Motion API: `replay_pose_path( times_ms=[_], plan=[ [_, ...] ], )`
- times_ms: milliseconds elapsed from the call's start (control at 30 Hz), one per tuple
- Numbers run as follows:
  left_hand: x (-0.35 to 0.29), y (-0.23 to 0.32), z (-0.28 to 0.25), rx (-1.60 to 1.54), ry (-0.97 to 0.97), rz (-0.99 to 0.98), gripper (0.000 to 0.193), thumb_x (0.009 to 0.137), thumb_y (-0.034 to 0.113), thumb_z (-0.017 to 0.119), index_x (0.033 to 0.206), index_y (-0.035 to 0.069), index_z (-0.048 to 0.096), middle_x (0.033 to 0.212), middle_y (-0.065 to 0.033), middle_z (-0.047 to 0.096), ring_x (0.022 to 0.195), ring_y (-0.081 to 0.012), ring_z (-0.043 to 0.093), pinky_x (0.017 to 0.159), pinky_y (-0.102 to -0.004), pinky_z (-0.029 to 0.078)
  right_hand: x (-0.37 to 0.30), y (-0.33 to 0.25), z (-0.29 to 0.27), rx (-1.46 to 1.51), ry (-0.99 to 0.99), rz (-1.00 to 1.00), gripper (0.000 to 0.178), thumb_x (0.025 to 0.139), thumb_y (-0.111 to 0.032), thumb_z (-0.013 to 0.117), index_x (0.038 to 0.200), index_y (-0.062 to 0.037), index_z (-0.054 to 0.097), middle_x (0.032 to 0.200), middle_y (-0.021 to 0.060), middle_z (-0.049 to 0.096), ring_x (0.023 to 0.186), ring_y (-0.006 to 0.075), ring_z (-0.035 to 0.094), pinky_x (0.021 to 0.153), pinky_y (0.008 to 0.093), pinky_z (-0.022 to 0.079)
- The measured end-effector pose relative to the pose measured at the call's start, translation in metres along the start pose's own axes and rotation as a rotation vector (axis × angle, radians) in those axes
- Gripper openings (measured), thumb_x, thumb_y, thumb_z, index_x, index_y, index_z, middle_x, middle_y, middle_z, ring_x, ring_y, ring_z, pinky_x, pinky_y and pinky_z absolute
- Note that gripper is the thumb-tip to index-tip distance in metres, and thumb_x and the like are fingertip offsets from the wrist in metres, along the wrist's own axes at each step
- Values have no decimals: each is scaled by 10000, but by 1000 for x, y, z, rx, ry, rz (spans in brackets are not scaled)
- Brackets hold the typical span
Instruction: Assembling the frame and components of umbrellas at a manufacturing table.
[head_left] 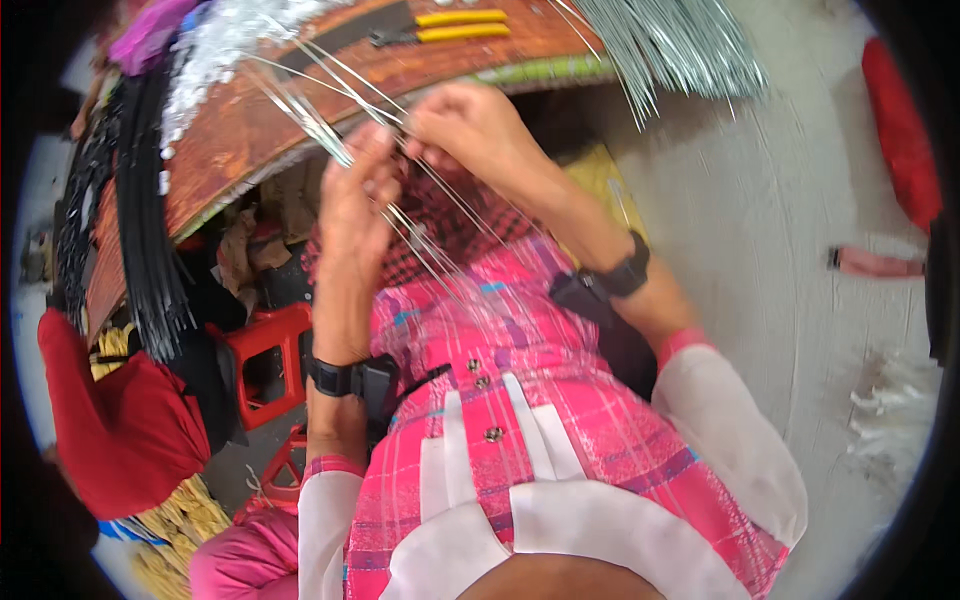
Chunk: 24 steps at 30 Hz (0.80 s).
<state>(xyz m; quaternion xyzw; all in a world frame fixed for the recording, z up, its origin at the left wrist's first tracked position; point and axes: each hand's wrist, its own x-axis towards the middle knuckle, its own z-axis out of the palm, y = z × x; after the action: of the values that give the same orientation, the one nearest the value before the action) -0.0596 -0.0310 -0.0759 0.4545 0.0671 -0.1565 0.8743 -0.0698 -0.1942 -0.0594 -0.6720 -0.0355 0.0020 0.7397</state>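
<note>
In front of you runs the wooden table (pixel 240 130), its near edge just beyond your hands. Toward its right end lies a big bundle of grey wire (pixel 680 50); at its left end, black strips (pixel 150 220) hang over the edge. Your 2 hands meet before the table: your left hand (pixel 358 180) is closed round a small bunch of thin wires (pixel 342 153), which stick out above and below it. Your right hand (pixel 465 120) has its fingers pinched at the crossing wires beside it; blur hides how many it holds. The yellow-handled pliers (pixel 465 32) lie on the table, untouched. You seem to be sorting or aligning wires; the next move calls for a steady left grip and fine right fingertip control.
</note>
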Motion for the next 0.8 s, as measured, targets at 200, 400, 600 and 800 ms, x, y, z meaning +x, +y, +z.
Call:
replay_pose_path(
  times_ms=[200,400,600,800],
  plan=[
    [22,3,-8,-86,-97,-10,113,938,88,632,1009,36,561,754,33,497,523,-4,350,377,-144,245,21,12,2,-176,38,54,182,840,-192,671,828,-11,668,731,30,661,628,73,587,543,220,467],
    [31,3,-14,-73,-118,41,153,905,101,665,1026,37,595,752,64,508,533,6,358,396,-148,242,25,12,13,-195,116,59,241,818,-224,683,847,16,684,706,37,650,637,84,591,572,235,465],
    [16,1,-2,10,65,70,241,881,120,703,1077,41,588,733,78,502,541,6,377,420,-159,255,20,24,18,-214,214,-81,292,808,-256,671,824,36,687,764,133,706,686,168,663,651,313,517],
    [4,5,0,-38,62,25,318,878,119,712,1130,-13,568,758,65,527,524,15,367,407,-160,247,8,20,27,-48,200,4,230,876,-185,676,880,43,651,749,57,671,673,73,585,604,259,485]
  ],
)
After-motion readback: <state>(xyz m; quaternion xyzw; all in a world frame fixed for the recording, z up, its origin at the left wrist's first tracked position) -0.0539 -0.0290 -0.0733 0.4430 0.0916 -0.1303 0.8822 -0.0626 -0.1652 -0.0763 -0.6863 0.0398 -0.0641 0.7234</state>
